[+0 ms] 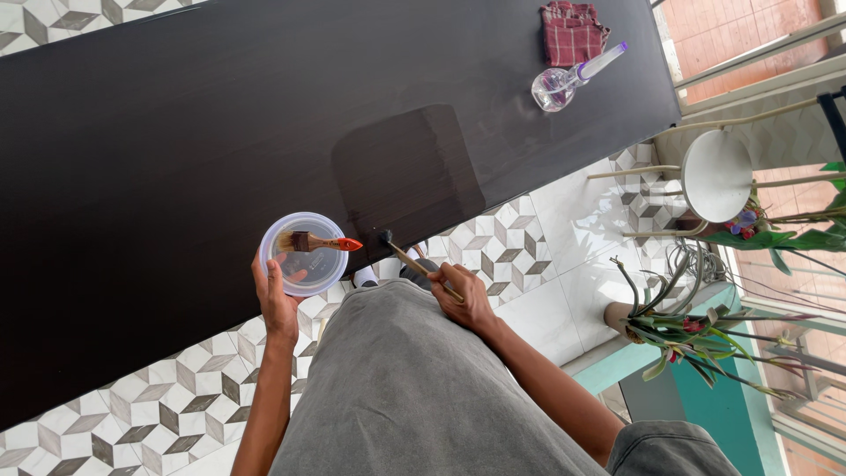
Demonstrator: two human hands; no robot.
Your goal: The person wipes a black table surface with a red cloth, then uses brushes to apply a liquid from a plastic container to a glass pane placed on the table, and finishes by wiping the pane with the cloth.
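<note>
The left hand (275, 295) grips a round clear tub (304, 253) from below, fingers wrapped on its wall, and holds it just off the near edge of a long dark tabletop (176, 132). Across the tub's rim lies a spare brush (313, 241) with pale bristles, a dark band and an orange-red handle whose tip points toward the other hand.

The right hand (464, 298) is clamped around the wooden handle of a second brush (407, 258). Its dark head touches the tabletop's near edge, just beside the tub. From that spot a patch of wet coating (410, 167) runs across the tabletop toward the far edge; it looks glossier and a shade different from the dry, wood-grained surface on either side.

Near the far right corner of the tabletop a clear spray bottle (568, 79) with a purple tip lies on its side. A folded red checked cloth (571, 32) sits just beside it, closer to the far edge; the two look close enough to touch, though I cannot tell.

The person wears a grey garment (414, 388) that fills the lower middle of the view. The floor (529, 256) below is tiled in a grey and white cube pattern. Off the right end of the tabletop stands a round white stool (716, 174), and green plants (696, 335) lean in nearby.
</note>
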